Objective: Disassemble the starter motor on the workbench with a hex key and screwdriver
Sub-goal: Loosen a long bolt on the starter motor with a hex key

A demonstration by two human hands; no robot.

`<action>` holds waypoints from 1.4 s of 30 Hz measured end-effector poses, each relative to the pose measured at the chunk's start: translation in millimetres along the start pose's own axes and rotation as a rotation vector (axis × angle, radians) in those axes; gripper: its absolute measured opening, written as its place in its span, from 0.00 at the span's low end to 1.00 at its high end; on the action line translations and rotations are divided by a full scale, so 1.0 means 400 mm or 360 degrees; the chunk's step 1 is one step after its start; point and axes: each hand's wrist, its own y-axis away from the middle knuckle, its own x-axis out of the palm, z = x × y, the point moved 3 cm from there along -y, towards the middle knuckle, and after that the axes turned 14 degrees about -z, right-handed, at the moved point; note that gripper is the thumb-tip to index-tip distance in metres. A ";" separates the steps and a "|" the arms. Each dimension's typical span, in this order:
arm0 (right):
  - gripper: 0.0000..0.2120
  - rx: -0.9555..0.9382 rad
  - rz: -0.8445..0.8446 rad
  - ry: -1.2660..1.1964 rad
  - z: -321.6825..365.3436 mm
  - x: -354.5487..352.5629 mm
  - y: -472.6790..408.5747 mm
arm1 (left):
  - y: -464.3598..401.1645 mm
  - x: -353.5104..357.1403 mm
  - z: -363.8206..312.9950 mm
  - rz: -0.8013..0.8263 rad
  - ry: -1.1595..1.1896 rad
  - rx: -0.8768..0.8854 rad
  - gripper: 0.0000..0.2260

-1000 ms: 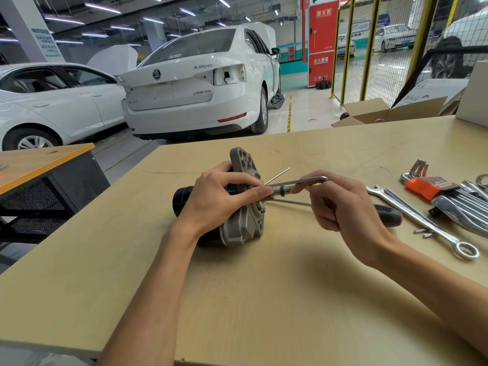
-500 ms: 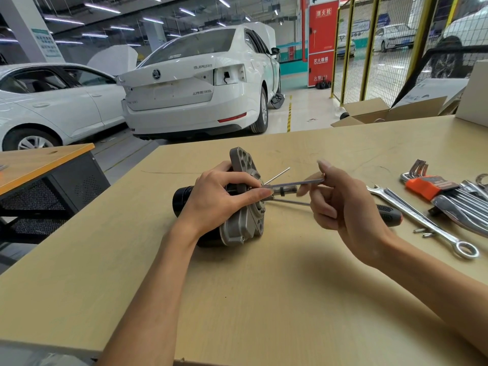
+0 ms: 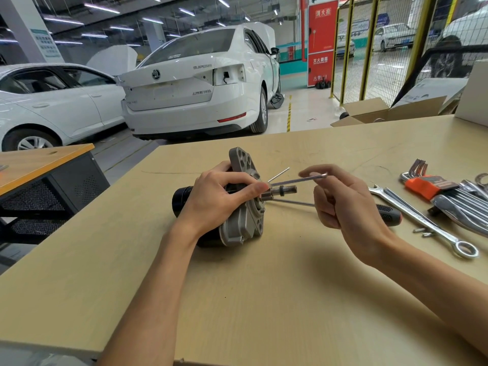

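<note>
Left hand [image 3: 221, 196]: gripping the starter motor [image 3: 237, 207] across its grey flange, fingers curled round it, index fingertip lying by the shaft stub.

Right hand [image 3: 343, 204]: pinching the far end of the hex key [image 3: 298, 180] between thumb and forefinger, remaining fingers loosely curled.

Starter motor: lying at frame centre on the workbench [image 3: 264, 299], long axis running left to right; black cylindrical body pointing to frame left, shaft stub pointing right toward the right hand. Hex key's long arm lying nearly parallel to that axis, just above the shaft. Two thin rods are projecting from the flange face, one angling up-right, one running right.

Screwdriver [image 3: 388, 213]: lying behind the right hand, black handle showing at the wrist.

Right of frame: combination wrench [image 3: 422, 220] lying diagonally; hex key set [image 3: 435, 186] in an orange holder beside it; two small loose fasteners [image 3: 422, 231] just left of the wrench.

Open room: bare benchtop is stretching below the motor to the near edge and above it to the far edge.

Beyond the far edge: white car [image 3: 198, 83], badge lettering reading "SUPERB"; red cabinet [image 3: 322, 43] bearing Chinese characters; cardboard box [image 3: 383, 113] at the upper right corner of the bench.
</note>
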 end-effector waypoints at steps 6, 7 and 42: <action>0.25 0.0140 0.0027 -0.0050 0.003 0.000 -0.006 | 0.002 0.000 -0.001 0.0019 -0.0011 0.0038 0.14; 0.26 0.0129 0.0063 -0.0062 0.004 0.002 -0.004 | 0.002 -0.001 -0.002 0.0020 -0.0014 0.0040 0.13; 0.11 0.0011 0.0178 -0.0093 0.013 0.002 0.008 | 0.002 -0.001 -0.008 0.0014 -0.0016 0.0029 0.12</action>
